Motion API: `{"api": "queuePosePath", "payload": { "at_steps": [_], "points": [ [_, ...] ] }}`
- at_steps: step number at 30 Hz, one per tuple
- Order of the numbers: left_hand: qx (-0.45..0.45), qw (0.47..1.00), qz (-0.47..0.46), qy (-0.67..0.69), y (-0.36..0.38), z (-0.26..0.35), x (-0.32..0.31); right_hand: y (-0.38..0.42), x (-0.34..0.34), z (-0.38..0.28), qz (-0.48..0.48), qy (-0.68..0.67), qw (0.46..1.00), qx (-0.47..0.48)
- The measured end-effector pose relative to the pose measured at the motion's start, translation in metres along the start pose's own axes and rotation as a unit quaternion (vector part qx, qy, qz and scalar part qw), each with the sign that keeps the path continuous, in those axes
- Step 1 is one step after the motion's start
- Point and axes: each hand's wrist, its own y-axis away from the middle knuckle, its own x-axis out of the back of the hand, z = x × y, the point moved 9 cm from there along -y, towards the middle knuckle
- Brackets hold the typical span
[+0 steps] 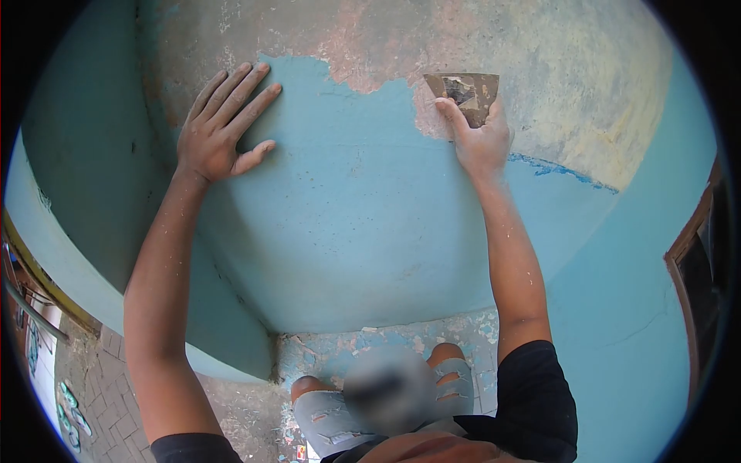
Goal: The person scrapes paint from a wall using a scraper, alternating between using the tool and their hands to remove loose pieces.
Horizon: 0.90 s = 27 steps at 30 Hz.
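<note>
My left hand [224, 127] lies flat on the wall with its fingers spread, across the edge between bare plaster and blue paint. My right hand [482, 139] is wrapped round a wide, worn scraper [480, 89], its thumb on the near face of the blade. The handle is hidden in my palm. The scraper's broad edge points up against the wall [340, 216], by the ragged border of the paint. Above that border the wall shows grey, pinkish and yellowish plaster; below it the light blue paint is still on. Pale dust coats my fingers.
Paint flakes litter the floor [324, 351] around my knees. A projecting blue side wall [85, 154] stands at the left. Sandals [73, 417] lie on the paving at the lower left, and a brown wooden frame [691, 231] is at the right edge.
</note>
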Motion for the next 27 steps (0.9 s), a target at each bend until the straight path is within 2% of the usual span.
{"api": "queuePosePath", "payload": {
  "at_steps": [3, 7, 9, 10, 12, 18, 21, 25, 27],
  "points": [
    [-0.002, 1.000, -0.003, -0.004, -0.001, 0.000, 0.001, 0.001, -0.002, -0.001, -0.062, 0.034, 0.997, 0.031],
    [-0.004, 1.000, -0.001, -0.004, -0.002, -0.001, -0.001, -0.001, 0.000, 0.001, -0.044, 0.021, 0.999, 0.014],
    [-0.005, 1.000, -0.002, -0.001, -0.001, 0.000, 0.000, 0.004, 0.000, 0.003, -0.032, -0.007, 0.999, -0.024],
    [-0.005, 1.000, -0.004, -0.002, 0.000, 0.000, 0.001, 0.004, -0.001, 0.006, -0.032, -0.009, 0.999, -0.025],
    [-0.004, 1.000, -0.005, -0.007, 0.000, 0.000, 0.000, 0.004, -0.002, 0.003, -0.056, 0.047, 0.997, 0.035],
    [-0.002, 1.000, -0.002, -0.006, 0.000, 0.000, 0.000, 0.010, -0.004, 0.006, -0.043, 0.025, 0.998, -0.037],
    [-0.005, 1.000, -0.001, -0.010, 0.000, 0.001, 0.000, 0.009, -0.006, 0.001, -0.074, 0.015, 0.997, -0.017],
    [-0.002, 1.000, 0.000, -0.006, 0.000, 0.000, -0.001, 0.000, -0.003, 0.002, -0.066, 0.008, 0.997, -0.042],
    [0.000, 1.000, -0.005, -0.008, 0.000, 0.000, -0.001, 0.008, -0.008, -0.001, -0.088, 0.038, 0.995, -0.023]
  ]
}}
